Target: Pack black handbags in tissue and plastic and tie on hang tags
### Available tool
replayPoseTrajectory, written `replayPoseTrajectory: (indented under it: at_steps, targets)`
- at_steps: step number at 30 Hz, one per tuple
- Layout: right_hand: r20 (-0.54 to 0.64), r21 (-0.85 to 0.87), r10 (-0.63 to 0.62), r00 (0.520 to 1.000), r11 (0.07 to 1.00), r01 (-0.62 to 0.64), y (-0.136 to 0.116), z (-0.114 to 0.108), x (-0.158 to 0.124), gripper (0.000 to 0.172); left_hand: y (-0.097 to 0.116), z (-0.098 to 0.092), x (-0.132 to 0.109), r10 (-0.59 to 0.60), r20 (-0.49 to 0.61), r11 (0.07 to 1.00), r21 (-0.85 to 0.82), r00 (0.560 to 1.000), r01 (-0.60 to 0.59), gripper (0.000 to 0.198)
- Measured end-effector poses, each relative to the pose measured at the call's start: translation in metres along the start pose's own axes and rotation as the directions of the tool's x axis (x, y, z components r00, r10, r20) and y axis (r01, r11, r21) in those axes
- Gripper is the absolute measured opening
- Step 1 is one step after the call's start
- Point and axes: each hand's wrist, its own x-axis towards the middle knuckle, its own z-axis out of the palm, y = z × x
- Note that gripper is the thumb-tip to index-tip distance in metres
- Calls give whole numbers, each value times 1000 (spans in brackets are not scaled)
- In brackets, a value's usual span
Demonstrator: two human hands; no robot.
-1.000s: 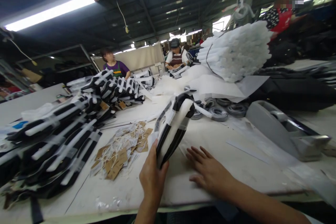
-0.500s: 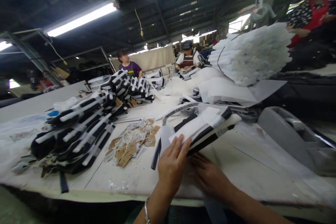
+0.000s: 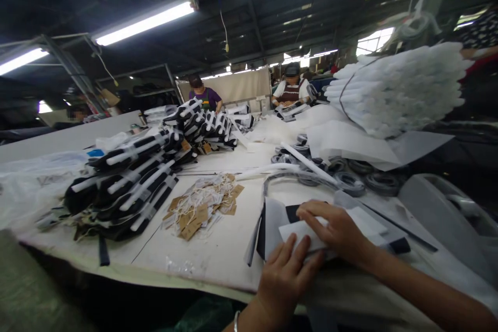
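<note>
In front of me on the table is a flat black strapped piece, seemingly a folded bag (image 3: 293,212), with a white foam sheet (image 3: 368,222) over its top. My left hand (image 3: 290,277) is closed over the near edge, fingertips pressing the white sheet. Above it, my right hand (image 3: 338,233) is closed on the same sheet, thumb and fingers drawn together. The grey strap (image 3: 282,174) arcs out behind the piece. Its underside is hidden by the hands and the sheet.
Left are paper tags with strings (image 3: 196,212) and stacked black pieces with white tubes (image 3: 132,179). A tape dispenser (image 3: 439,218) stands right, near coiled grey straps (image 3: 350,182) and bundled white foam tubes (image 3: 400,88). Two co-workers (image 3: 206,97) sit across the table (image 3: 229,249).
The black piece has gone from tilted up to lying flat. My right hand has come from beneath it onto the white sheet. The view has swung slightly left.
</note>
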Motion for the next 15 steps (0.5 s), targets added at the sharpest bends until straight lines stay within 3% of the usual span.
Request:
replayPoseTrajectory:
  at_steps: [4, 7, 11, 15]
  targets:
    - [184, -147, 218, 959, 970, -192, 42, 17, 75, 18, 6, -2, 7, -16, -48, 1000, 18, 999, 17, 25]
    - [287, -263, 351, 891, 924, -279, 57, 42, 109, 22, 16, -3, 10, -47, -106, 998, 28, 993, 50, 22]
    - [323, -312, 475, 818, 870, -382, 64, 66, 125, 30, 28, -1, 12, -115, -196, 992, 34, 974, 124, 18]
    - [371, -212, 526, 765, 850, -482, 69, 70, 126, 27, 33, 2, 13, -164, -217, 985, 16, 962, 171, 15]
